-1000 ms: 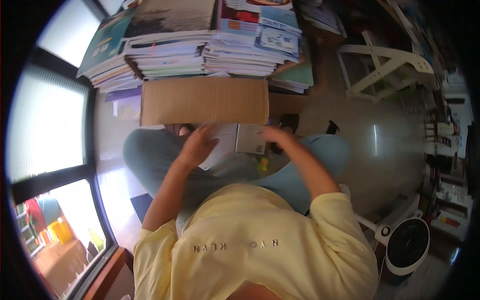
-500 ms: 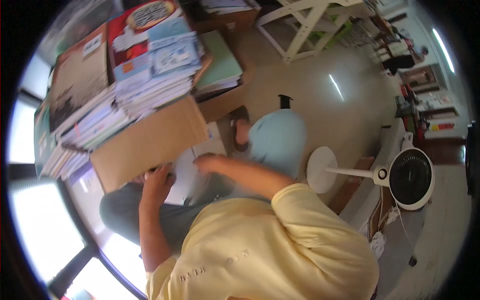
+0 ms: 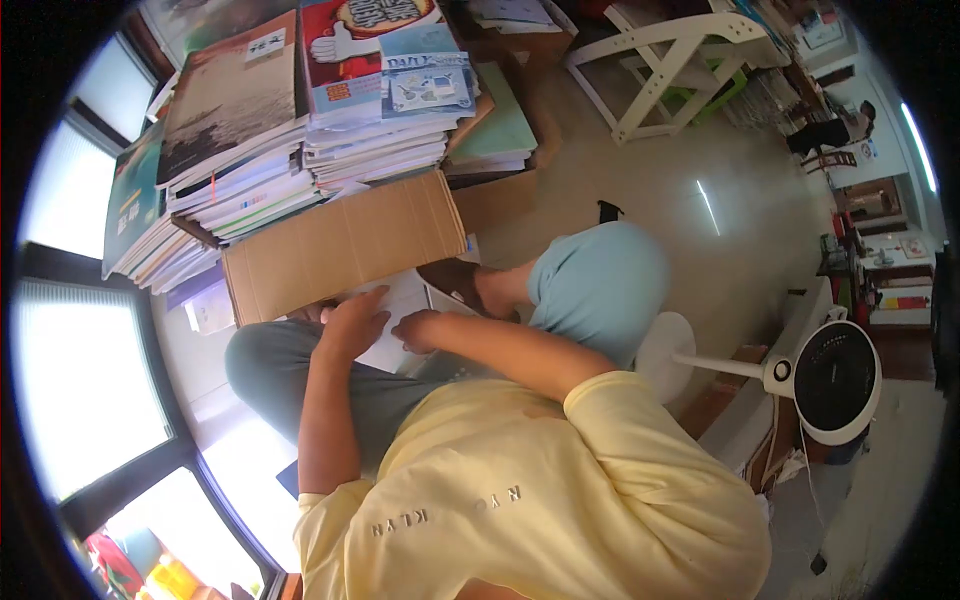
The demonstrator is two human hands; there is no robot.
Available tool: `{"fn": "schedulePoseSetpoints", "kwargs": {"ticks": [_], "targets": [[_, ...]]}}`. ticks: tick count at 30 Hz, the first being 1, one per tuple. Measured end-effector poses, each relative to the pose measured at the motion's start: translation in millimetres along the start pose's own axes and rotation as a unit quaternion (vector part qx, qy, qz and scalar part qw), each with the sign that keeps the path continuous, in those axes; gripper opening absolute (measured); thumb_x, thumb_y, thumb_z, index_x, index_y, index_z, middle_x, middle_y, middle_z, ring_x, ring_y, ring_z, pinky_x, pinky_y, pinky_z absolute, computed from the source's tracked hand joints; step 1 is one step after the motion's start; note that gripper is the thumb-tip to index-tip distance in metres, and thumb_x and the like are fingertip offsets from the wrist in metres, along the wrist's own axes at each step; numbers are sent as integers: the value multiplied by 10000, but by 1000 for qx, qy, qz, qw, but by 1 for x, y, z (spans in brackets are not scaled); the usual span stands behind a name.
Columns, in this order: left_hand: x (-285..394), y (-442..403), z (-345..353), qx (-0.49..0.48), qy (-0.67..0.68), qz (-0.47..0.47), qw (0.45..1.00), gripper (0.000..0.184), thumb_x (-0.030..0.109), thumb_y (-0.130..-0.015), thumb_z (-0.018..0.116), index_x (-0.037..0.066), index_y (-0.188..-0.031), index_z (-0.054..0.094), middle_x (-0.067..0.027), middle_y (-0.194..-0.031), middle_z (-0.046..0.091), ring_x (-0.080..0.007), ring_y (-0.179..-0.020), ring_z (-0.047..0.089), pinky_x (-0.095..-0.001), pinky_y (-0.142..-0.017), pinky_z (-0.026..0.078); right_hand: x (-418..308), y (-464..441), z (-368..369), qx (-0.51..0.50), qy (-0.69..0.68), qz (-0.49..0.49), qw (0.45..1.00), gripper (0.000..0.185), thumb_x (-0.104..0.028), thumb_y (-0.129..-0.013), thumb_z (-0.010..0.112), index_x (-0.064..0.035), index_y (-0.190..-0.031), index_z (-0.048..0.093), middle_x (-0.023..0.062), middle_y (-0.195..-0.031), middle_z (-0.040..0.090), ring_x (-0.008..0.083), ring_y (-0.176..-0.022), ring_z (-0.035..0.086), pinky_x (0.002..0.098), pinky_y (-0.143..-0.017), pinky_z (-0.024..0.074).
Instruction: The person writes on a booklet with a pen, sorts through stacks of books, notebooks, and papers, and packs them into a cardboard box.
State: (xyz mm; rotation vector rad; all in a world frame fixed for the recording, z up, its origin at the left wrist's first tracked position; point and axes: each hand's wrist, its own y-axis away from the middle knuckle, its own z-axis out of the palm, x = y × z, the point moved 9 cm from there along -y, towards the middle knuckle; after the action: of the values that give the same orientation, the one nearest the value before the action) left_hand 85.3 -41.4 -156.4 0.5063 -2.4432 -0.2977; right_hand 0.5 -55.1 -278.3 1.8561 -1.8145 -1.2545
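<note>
My left hand (image 3: 352, 325) is by the lower edge of a brown cardboard flap (image 3: 345, 235), over a flat white object (image 3: 405, 296) in front of my lap. Its thumb and a finger are apart, with nothing visible between them. Just to the right is my right hand (image 3: 420, 331), its fingers curled in at the near side of the white object. Whether those fingers hold anything is hidden. I cannot tell if the white object is a box or a stack of paper.
Tall stacks of books (image 3: 240, 190) stand in a carton behind the flap. A green-covered stack (image 3: 495, 120) is beside them. A white fan (image 3: 835, 380) stands at right, a white folding frame (image 3: 680, 70) farther back. Windows (image 3: 95, 390) line the left. Another person (image 3: 840, 128) is far off.
The view has shifted, so the books and flap sit farther right. My hands have come closer together over the white object, and my right hand's fingers have curled in.
</note>
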Motion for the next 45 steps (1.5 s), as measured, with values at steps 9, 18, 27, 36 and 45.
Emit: {"fn": "schedulePoseSetpoints", "kwargs": {"ticks": [9,18,27,36,45], "targets": [[-6,-2,11,17,17,11,1000,408,200,-843,590,65,-1224,531,-195,-1034,650,-372,-995,604,-487,-819,459,-38,18,-13,31,-8,-38,999,347,-260,-888,546,-58,-1170,546,174,-1080,628,340,-1021,607,457,-876,475],[-6,-9,9,-1,8,-15,1000,412,225,-870,580,105,-1261,526,-198,-1105,628,-372,-1048,586,-477,-852,452,-29,27,-7,62,-50,-45,996,392,-239,-885,554,-72,-1238,524,172,-1069,620,343,-1016,603,454,-890,465],[10,-13,-5,32,35,45,998,451,174,-820,603,40,-1247,549,-261,-1120,599,-405,-1050,575,-428,-917,441,-23,48,-12,105,-76,-10,991,416,-222,-879,575,-88,-1267,513,174,-1136,596,342,-1057,583,446,-907,457],[12,-13,-6,36,21,58,997,409,166,-829,602,45,-1216,558,-255,-1066,614,-411,-1013,585,-444,-886,452,-23,53,12,28,-55,-4,998,365,-224,-867,560,-94,-1207,549,183,-1098,606,349,-1031,597,460,-877,475],[-10,-6,19,-25,-16,14,999,479,236,-854,581,69,-1298,512,-219,-1159,599,-393,-1037,585,-444,-907,455,-60,60,-19,102,-82,-88,988,450,-242,-890,532,-66,-1304,499,196,-1256,541,356,-1169,516,443,-1001,399]]}}
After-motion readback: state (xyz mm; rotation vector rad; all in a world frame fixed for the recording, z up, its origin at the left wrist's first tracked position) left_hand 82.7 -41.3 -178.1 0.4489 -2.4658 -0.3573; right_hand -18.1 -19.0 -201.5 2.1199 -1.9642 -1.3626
